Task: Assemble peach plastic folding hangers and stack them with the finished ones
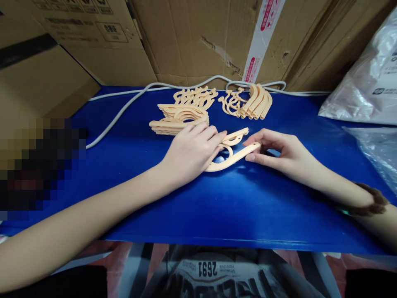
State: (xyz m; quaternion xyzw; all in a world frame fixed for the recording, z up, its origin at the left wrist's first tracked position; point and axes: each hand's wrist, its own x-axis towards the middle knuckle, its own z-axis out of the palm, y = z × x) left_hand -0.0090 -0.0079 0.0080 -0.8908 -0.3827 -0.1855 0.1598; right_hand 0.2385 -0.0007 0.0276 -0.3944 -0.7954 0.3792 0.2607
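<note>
Cream-coloured curved plastic frame [237, 159] sits between both hands, just above or on the blue smooth-topped table [186, 211]; its contact with the table is unclear. Taking the frame as the clock's centre, the left hand [194, 151] comes in from 9 o'clock, fingers closed over its near end. At 3 o'clock the right hand [276, 150] makes a narrow pinch, thumb and fingers at the tip of the lower bar. A fluffy brown band [374, 200] circles the right wrist.

A stack of matching cream plastic frames [169, 124] lies at 10 o'clock, near the left hand. Small cream S-curved hooks [195, 97] lie at 11 o'clock, more cream curved hooks [229, 101] at 12, and beside those, thick cream bent bars [256, 101] at 1. A white cable [124, 108] snakes behind them, before brown cardboard boxes [192, 41]. A clear-white plastic bag [362, 82] rests at 2 o'clock.
</note>
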